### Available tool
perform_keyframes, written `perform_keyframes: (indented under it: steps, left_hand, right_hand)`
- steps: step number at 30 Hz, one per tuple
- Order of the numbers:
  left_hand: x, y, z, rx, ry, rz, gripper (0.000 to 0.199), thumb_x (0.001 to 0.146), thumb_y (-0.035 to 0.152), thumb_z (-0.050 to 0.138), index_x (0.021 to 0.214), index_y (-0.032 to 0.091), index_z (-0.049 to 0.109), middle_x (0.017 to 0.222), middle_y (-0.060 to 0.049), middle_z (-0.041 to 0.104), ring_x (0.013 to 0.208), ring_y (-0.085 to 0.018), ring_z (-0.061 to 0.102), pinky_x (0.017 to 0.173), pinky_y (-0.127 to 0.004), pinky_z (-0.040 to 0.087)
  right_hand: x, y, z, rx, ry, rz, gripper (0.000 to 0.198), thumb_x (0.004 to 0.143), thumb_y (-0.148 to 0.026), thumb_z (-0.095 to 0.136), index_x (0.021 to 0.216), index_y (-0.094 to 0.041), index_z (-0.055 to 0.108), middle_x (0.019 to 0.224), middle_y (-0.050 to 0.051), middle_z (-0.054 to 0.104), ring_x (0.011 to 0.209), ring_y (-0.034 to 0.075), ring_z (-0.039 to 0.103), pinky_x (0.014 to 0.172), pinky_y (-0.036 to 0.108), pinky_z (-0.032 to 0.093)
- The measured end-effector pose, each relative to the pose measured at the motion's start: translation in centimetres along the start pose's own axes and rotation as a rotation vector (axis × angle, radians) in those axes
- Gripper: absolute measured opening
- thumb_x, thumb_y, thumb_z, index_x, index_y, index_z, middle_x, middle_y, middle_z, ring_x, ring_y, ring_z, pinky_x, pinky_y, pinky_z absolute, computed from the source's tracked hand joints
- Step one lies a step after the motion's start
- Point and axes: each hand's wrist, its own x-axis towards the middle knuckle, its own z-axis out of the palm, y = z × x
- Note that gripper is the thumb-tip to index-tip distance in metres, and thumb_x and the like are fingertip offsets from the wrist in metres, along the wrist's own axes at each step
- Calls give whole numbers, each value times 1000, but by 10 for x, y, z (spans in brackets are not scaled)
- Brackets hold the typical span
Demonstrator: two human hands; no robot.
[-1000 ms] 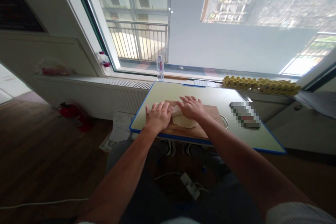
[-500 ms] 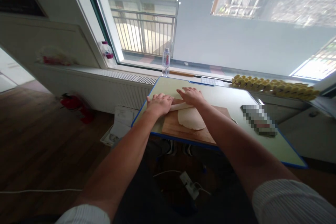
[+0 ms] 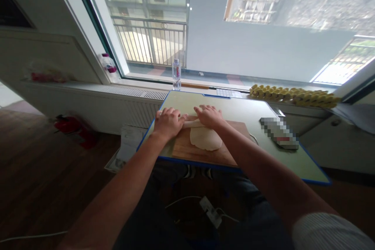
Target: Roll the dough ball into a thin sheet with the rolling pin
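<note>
A pale rolling pin point(image 3: 191, 124) lies across the far edge of a flattened sheet of dough point(image 3: 206, 139). Both are on a wooden cutting board point(image 3: 184, 146). My left hand point(image 3: 170, 122) rests over the pin's left part, fingers bent and the thumb pointing inward along it. Over its right part lies my right hand point(image 3: 208, 116), fingers curled down and palm toward the dough. The hands are close together with a short stretch of pin showing between them. My right hand and forearm hide the pin's right end and some of the dough.
The board sits on a pale table point(image 3: 249, 109) with blue edging. A blurred-out object point(image 3: 279, 133) lies at its right. Behind stand a water bottle point(image 3: 176, 75) and a yellow bumpy strip point(image 3: 293, 95) on the sill. A power strip point(image 3: 211, 211) is on the floor below.
The camera view has shifted, so the scene sits further left. Both hands stay on the rolling pin at the dough's far edge. My right fingers look more curled than before.
</note>
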Motion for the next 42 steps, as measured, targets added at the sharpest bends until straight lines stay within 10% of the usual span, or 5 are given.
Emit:
perform_keyframes:
  steps: [9, 30, 42]
  left_hand:
    - [-2, 26, 6, -23, -32, 119, 59, 111, 50, 32, 98, 22, 82, 108, -13, 83, 111, -31, 75, 100, -47, 47]
    - [116, 48, 37, 2, -407, 46, 59, 105, 51, 30, 149, 24, 59, 162, -18, 51, 148, -38, 46, 118, -63, 40]
    - [84, 53, 26, -17, -456, 48, 70, 105, 60, 25, 168, 32, 37, 180, -11, 26, 163, -38, 28, 128, -69, 20]
  right_hand:
    - [-80, 17, 10, -33, 240, 121, 57, 114, -47, 23, 155, -23, 54, 160, 10, 57, 151, 33, 41, 126, 61, 27]
    - [20, 73, 2, -65, -37, -11, 48, 110, -40, 34, 150, -32, 60, 160, 10, 56, 143, 37, 50, 115, 59, 44]
    - [-1, 66, 5, -79, -63, 62, 50, 111, -49, 39, 156, -33, 54, 169, 11, 45, 150, 35, 45, 120, 56, 38]
